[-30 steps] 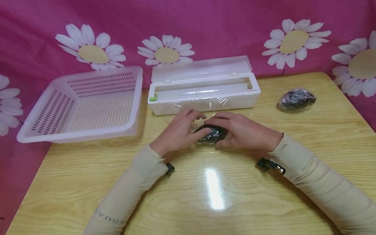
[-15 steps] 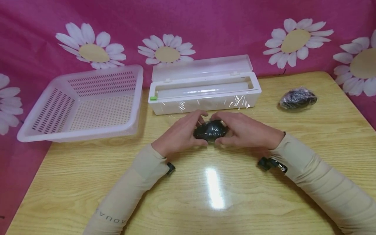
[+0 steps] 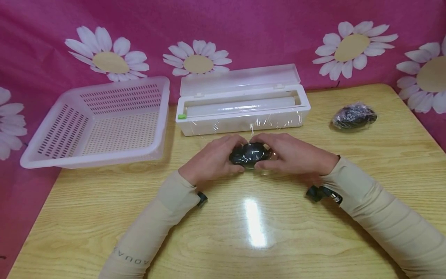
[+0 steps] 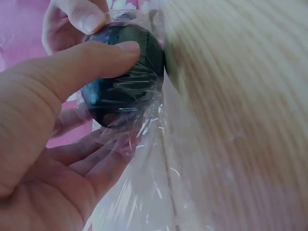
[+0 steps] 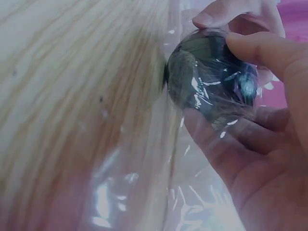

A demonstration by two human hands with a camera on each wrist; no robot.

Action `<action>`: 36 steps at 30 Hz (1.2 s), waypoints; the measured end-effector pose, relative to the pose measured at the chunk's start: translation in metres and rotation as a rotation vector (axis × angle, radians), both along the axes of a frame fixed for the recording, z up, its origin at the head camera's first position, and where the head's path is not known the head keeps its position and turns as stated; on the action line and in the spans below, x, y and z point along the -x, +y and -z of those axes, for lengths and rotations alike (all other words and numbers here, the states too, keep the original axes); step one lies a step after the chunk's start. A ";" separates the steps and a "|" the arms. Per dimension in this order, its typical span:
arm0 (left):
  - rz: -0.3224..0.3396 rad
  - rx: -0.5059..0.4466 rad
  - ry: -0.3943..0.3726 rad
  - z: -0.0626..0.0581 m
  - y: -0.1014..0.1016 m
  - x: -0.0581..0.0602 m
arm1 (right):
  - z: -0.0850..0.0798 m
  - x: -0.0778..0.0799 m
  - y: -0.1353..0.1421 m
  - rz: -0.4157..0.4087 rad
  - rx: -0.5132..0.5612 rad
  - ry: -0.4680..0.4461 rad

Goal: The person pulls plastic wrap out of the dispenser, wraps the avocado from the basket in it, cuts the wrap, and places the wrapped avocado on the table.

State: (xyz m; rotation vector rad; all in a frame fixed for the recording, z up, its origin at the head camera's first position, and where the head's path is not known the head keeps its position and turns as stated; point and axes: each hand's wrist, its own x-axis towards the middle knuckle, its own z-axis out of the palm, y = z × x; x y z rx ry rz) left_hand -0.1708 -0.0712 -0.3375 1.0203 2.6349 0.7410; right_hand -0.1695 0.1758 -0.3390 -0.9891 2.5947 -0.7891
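Note:
A dark green, smooth oval fruit that looks like an avocado [image 3: 249,155] rests on the table under shiny cling film. My left hand [image 3: 216,158] grips its left end, the thumb lying along the near side in the left wrist view. From the other end my right hand [image 3: 292,153] holds it, fingertips and thumb pressing film against the skin [image 5: 211,77]. Clear cling film [image 4: 144,187] runs from the fruit back toward the white dispenser box [image 3: 240,126]. The far fingers are partly hidden behind the fruit in the head view.
The dispenser's lid [image 3: 240,80] stands raised, with a film roll [image 3: 244,106] inside and a green slider [image 3: 182,116] at its left. A white perforated basket [image 3: 158,153] stands left. A film-wrapped dark fruit [image 3: 354,116] lies right. Flowered pink cloth [image 3: 265,35] hangs behind.
My left thumb has moved off the fruit's top to its near side. Both hands have closed in around its ends, and the film toward the box now shows gathered creases.

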 end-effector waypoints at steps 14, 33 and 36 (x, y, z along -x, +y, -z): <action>0.013 -0.014 -0.061 0.003 -0.004 0.008 | -0.002 -0.004 0.000 -0.014 -0.025 0.165; 0.042 -0.020 -0.087 -0.001 -0.012 0.007 | -0.004 -0.001 0.004 0.027 -0.006 0.026; 0.036 -0.013 -0.073 0.000 -0.011 0.006 | -0.003 0.001 0.005 0.020 -0.018 0.039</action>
